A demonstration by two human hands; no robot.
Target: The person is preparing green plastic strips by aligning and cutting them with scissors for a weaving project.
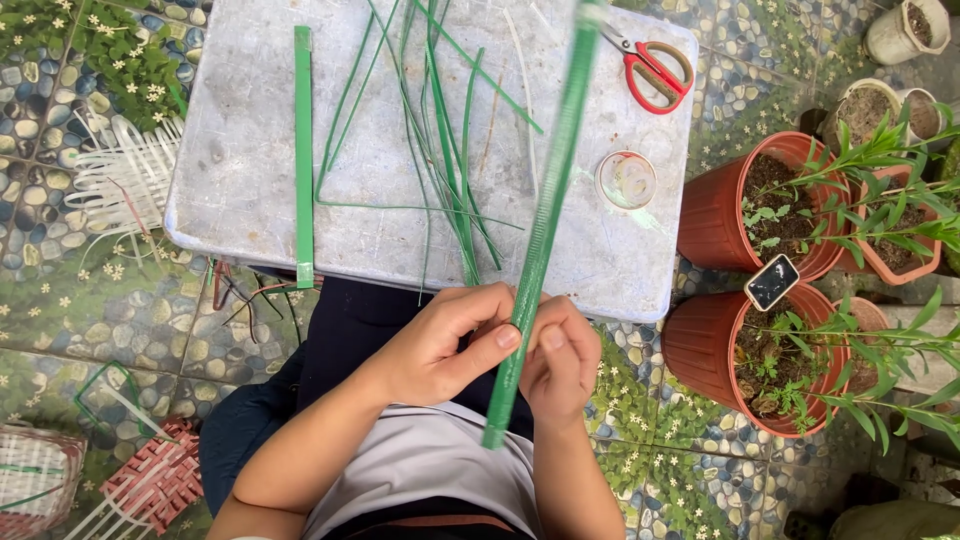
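Left hand [440,345] and right hand [560,355] pinching a green strap [545,220] upright at mid-frame, steadying it between thumbs, above the surface [230,150].

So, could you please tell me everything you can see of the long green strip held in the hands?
The long green strip is a flat, narrow band, apparently ribbed plastic. It runs steeply from beyond the top edge down to the lap, leaning slightly right. The left hand and right hand pinch its lower part; it passes above the grey board.
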